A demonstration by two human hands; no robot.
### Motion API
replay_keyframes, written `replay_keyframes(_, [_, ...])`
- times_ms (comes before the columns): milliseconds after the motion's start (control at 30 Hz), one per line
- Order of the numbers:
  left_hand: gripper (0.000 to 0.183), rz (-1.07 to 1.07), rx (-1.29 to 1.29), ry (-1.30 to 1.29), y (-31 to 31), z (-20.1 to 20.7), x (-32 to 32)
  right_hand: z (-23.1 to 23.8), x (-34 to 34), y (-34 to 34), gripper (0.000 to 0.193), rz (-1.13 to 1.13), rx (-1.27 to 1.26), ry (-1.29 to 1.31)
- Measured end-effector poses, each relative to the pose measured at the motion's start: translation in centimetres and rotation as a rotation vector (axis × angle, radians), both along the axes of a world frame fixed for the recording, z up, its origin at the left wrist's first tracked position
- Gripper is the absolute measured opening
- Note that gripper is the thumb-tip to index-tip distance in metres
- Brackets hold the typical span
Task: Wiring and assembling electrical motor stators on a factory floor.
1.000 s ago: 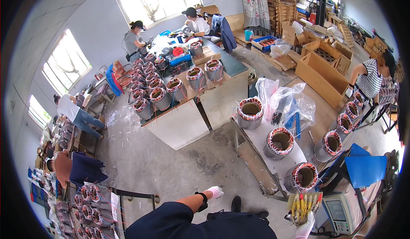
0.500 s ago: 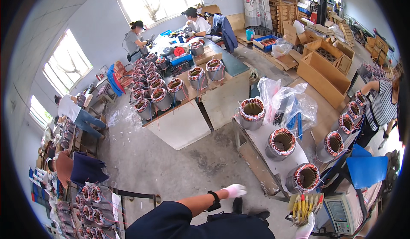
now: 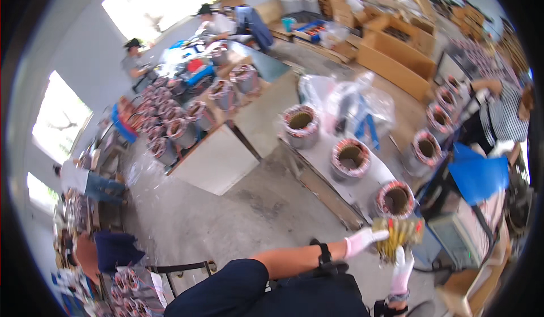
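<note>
1. Grip first: the yellow clip rack is held up just in front of the bench end, its lower edge seemingly clamped by the gloved right hand. Should be kept level imo, so nothing gets tipped.
2. The gloved left hand is put to the rack's left side, fingers stretched out. Whether anything's pinched there can't be told, too blurry. If a clip gets handled, one at a time is probably safest, so neighbours aren't tangled.
3. Just past the rack, the nearest stator is stood on the white bench. A little gap is best left, so its windings aren't scraped.
4. The tester box off to the right shouldn't be bumped.
5. Farther along, two more stators and a clear plastic bag are best left alone.
</note>
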State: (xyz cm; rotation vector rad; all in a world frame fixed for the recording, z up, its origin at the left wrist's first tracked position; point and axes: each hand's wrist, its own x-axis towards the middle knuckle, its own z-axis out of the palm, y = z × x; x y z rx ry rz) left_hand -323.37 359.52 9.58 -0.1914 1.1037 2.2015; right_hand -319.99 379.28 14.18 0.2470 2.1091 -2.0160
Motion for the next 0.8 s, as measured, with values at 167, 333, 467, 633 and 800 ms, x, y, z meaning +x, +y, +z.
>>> replay_keyframes(167, [0.036, 0.117, -0.025, 0.088, -1.0, 0.2, -1.2, -2.3, -1.5, 0.6, 0.048, 0.066, -0.296, -0.035])
replay_keyframes(333, [0.044, 0.139, 0.258, -0.156, -1.6, -4.3, -1.3, -2.7, -4.3, 2.6, 0.052, 0.198, -0.551, -0.165])
replay_keyframes(467, [0.047, 0.106, 0.173, -0.144, -0.7, -3.8, -1.5, -2.1, -5.0, 3.1, 0.051, 0.238, -0.452, -0.211])
replay_keyframes(633, [0.046, 0.077, 0.015, -0.028, 0.8, -1.3, 0.1, 0.4, -3.6, 1.4, 0.058, 0.200, 0.105, -0.160])
replay_keyframes(800, [0.037, 0.146, -0.291, 0.105, 2.9, 1.6, 3.4, -1.1, 0.4, 1.7, 0.055, 0.158, 0.379, 0.002])
